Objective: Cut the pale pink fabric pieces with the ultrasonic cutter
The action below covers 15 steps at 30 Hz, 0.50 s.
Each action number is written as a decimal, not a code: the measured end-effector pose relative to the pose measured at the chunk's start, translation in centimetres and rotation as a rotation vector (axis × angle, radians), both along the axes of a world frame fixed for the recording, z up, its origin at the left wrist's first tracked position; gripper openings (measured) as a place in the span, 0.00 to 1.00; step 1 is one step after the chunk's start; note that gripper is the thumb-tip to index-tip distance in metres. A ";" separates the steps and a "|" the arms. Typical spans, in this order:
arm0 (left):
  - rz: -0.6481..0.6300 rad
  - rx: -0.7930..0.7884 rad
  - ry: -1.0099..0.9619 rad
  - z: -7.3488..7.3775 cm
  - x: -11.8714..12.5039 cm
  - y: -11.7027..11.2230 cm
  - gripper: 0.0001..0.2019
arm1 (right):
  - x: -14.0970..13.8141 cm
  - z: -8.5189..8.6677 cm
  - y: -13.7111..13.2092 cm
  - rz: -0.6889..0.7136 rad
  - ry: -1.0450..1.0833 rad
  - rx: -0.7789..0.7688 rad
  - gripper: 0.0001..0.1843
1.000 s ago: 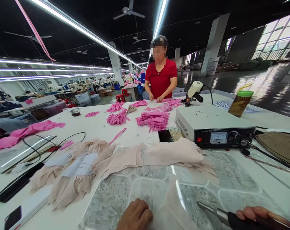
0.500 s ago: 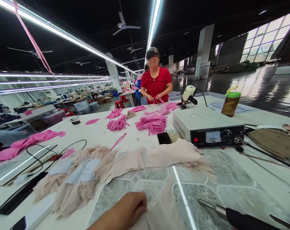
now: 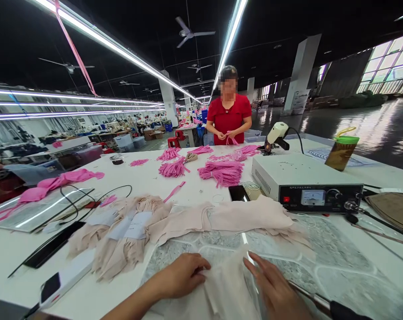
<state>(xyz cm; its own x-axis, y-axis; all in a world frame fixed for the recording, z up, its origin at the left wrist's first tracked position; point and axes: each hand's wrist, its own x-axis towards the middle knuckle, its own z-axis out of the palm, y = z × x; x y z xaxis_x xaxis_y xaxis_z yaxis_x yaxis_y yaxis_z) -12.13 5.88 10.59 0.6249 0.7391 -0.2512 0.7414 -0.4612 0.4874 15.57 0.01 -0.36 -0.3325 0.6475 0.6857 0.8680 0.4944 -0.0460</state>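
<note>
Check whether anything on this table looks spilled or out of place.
Nothing looks spilled. One pink strip lies by itself near the banded beige bundles, apart from the pink bundles, so it looks stray.

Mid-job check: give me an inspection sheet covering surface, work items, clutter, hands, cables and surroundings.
Surface: white table bearing a glossy stone-patterned mat.
Work items: beige fabric piece on the mat; beige fabric stack behind it; black-handled metal tool at right.
Clutter: pink strip bundles, phone, green-lidded bottle.
Hands: left hand at the fabric piece's left edge; right hand open along its right side, contact unclear.
Cables: black cable runs right from the metered control box; another loops at left.
Surroundings: co-worker in red across the table, holding a pink strip.
</note>
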 end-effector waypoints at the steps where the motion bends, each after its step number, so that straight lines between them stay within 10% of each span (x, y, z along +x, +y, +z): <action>1: -0.003 -0.001 -0.003 0.0 0.0 0.0 0.15 | -0.3 0.0 1.0 0.012 -0.030 0.018 0.29; 15: 0.010 0.026 -0.081 -1.0 -1.4 0.2 0.14 | 0.0 -1.2 1.6 0.028 0.094 -0.305 0.29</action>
<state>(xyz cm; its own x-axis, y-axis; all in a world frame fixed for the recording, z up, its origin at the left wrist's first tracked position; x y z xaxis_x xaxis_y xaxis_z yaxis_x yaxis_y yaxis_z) -13.53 6.10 9.62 0.6353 0.7508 -0.1809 0.7047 -0.4678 0.5335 15.53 1.63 -1.54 -0.2978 0.8191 0.4903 0.8391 0.4695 -0.2747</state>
